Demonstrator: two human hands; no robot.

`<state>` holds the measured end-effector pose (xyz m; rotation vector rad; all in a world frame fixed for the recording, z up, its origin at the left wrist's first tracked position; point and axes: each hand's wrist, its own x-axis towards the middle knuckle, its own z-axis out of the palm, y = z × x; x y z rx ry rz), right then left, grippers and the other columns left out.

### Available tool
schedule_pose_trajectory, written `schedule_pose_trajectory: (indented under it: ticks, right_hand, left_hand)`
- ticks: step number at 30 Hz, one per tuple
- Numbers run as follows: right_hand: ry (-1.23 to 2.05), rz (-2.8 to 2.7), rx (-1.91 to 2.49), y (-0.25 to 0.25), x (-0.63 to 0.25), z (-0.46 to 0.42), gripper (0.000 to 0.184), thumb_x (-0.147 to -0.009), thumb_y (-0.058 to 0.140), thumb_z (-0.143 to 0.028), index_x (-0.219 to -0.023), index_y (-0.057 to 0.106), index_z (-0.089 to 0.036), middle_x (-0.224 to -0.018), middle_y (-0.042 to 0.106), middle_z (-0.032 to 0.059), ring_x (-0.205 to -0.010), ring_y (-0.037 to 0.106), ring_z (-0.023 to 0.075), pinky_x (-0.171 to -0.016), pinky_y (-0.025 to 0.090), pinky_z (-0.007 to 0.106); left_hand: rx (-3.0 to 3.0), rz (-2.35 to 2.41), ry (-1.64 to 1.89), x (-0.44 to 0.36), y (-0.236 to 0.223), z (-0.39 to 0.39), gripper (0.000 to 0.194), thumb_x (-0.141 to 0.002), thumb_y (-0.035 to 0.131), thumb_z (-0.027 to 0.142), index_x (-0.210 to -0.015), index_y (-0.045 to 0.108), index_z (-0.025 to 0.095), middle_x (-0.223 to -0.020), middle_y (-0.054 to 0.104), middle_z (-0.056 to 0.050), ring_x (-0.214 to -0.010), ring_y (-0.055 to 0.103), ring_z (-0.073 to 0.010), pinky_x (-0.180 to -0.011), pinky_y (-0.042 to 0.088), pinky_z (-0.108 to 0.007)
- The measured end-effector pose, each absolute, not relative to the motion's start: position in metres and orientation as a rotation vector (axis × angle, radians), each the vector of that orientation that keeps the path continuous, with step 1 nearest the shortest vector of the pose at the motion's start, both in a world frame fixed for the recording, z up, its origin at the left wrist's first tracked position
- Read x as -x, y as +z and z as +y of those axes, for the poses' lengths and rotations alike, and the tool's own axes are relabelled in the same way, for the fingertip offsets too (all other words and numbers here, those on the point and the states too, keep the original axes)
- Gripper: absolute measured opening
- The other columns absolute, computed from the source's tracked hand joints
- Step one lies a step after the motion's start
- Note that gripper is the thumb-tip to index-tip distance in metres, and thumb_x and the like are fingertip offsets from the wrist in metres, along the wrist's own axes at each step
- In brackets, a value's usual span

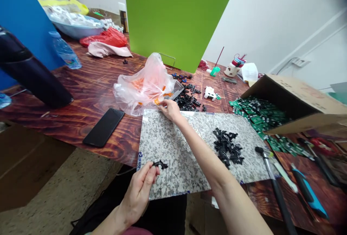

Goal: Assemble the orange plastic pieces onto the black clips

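My left hand pinches a small black plastic part between its fingertips, above the near edge of a speckled granite-pattern sheet. My right hand reaches across the sheet, its fingertips at the lower edge of a translucent pink plastic bag with orange pieces inside. I cannot tell whether those fingers grip anything. On the sheet lies a heap of black plastic parts, and a second black heap sits on the table just beyond the bag.
Green circuit boards spill from a tipped cardboard box at right. A black phone lies left of the sheet, near a dark flask and water bottle. A metal-shafted tool and blue-handled tool lie at lower right.
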<state>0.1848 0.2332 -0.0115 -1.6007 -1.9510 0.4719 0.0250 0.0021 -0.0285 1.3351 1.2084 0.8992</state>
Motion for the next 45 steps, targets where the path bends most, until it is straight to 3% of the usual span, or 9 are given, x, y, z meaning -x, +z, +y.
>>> schedule_pose_trajectory:
  ticks: [5, 10, 15, 17, 21, 27, 33, 37, 45]
  right_hand:
    - [0.427, -1.947, 1.617, -0.027, -0.173, 0.262, 0.014, -0.07, 0.073, -0.023, -0.082, 0.068, -0.018, -0.09, 0.065, 0.0056, -0.085, 0.059, 0.0206, -0.076, 0.044, 0.03]
    - [0.429, -1.947, 1.497, -0.01, -0.183, 0.24, 0.012, -0.082, 0.061, -0.024, -0.088, 0.067, -0.017, -0.096, 0.064, 0.006, -0.085, 0.059, 0.0175, -0.079, 0.043, 0.028]
    - [0.534, -1.954, 1.315, 0.033, -0.201, 0.152, 0.022, -0.091, 0.048, -0.029, -0.104, 0.061, -0.017, -0.087, 0.064, 0.0028, -0.07, 0.057, 0.0127, -0.067, 0.045, 0.025]
    - [0.566, -1.976, 1.231, 0.046, -0.206, 0.107, 0.022, -0.092, 0.047, -0.026, -0.108, 0.061, -0.021, -0.095, 0.063, 0.004, -0.077, 0.058, 0.0135, -0.07, 0.046, 0.027]
    - [0.738, -1.896, 1.283, 0.046, -0.208, 0.033, 0.028, -0.089, 0.052, -0.019, -0.117, 0.054, -0.022, -0.089, 0.063, 0.0029, -0.078, 0.06, 0.0135, -0.072, 0.048, 0.027]
    - [0.744, -1.723, 1.38, 0.029, -0.198, -0.009, 0.005, -0.085, 0.06, -0.022, -0.088, 0.062, -0.018, -0.081, 0.066, 0.0028, -0.07, 0.062, 0.0127, -0.064, 0.05, 0.024]
    - [0.517, -1.737, 1.363, 0.029, -0.194, -0.015, 0.01, -0.085, 0.058, -0.015, -0.09, 0.067, -0.018, -0.096, 0.066, 0.0078, -0.089, 0.063, 0.0165, -0.072, 0.051, 0.026]
    - [0.461, -1.719, 1.358, 0.024, -0.192, -0.018, 0.012, -0.085, 0.058, -0.013, -0.092, 0.067, -0.017, -0.093, 0.069, 0.0071, -0.087, 0.065, 0.0161, -0.073, 0.053, 0.026]
    - [0.434, -1.676, 1.407, 0.019, -0.19, -0.024, 0.013, -0.085, 0.058, -0.014, -0.092, 0.067, -0.016, -0.089, 0.072, 0.0057, -0.08, 0.068, 0.0154, -0.067, 0.054, 0.023]
  left_hand:
    - [-1.343, 1.202, 0.868, -0.023, -0.034, 0.002, 0.029, -0.093, 0.039, 0.04, -0.084, 0.056, 0.019, -0.077, 0.061, -0.003, -0.067, 0.055, -0.015, -0.066, 0.046, -0.025]
    - [-1.355, 1.129, 0.881, -0.023, -0.03, 0.002, 0.029, -0.095, 0.037, 0.037, -0.081, 0.055, 0.019, -0.073, 0.057, 0.0, -0.063, 0.051, -0.0128, -0.063, 0.044, -0.024]
    - [-1.267, 1.111, 0.906, -0.025, -0.028, 0.005, 0.03, -0.095, 0.036, 0.039, -0.084, 0.055, 0.018, -0.077, 0.056, -0.001, -0.065, 0.051, -0.0126, -0.065, 0.044, -0.024]
    - [-1.236, 1.109, 0.901, -0.026, -0.026, 0.005, 0.031, -0.095, 0.036, 0.041, -0.087, 0.055, 0.018, -0.079, 0.057, -0.002, -0.068, 0.052, -0.0134, -0.066, 0.044, -0.025]
    - [-1.269, 1.106, 0.874, -0.025, -0.02, 0.005, 0.032, -0.093, 0.037, 0.045, -0.092, 0.053, 0.017, -0.084, 0.059, -0.004, -0.071, 0.053, -0.0147, -0.067, 0.046, -0.026]
    - [-1.529, 1.102, 0.763, -0.024, -0.009, 0.002, 0.031, -0.092, 0.035, 0.045, -0.088, 0.051, 0.019, -0.073, 0.052, 0.0, -0.067, 0.052, -0.0155, -0.064, 0.044, -0.026]
    - [-1.632, 1.109, 0.772, -0.033, -0.005, -0.003, 0.029, -0.092, 0.035, 0.043, -0.087, 0.051, 0.018, -0.072, 0.051, 0.0, -0.066, 0.051, -0.0162, -0.062, 0.041, -0.027]
    - [-1.657, 1.099, 0.768, -0.035, -0.005, -0.005, 0.028, -0.093, 0.035, 0.04, -0.081, 0.048, 0.019, -0.068, 0.049, 0.002, -0.063, 0.05, -0.0155, -0.06, 0.04, -0.027]
    - [-1.689, 1.107, 0.782, -0.038, -0.007, -0.008, 0.023, -0.093, 0.035, 0.036, -0.086, 0.05, 0.02, -0.072, 0.054, 0.0, -0.066, 0.054, -0.0165, -0.062, 0.042, -0.027]
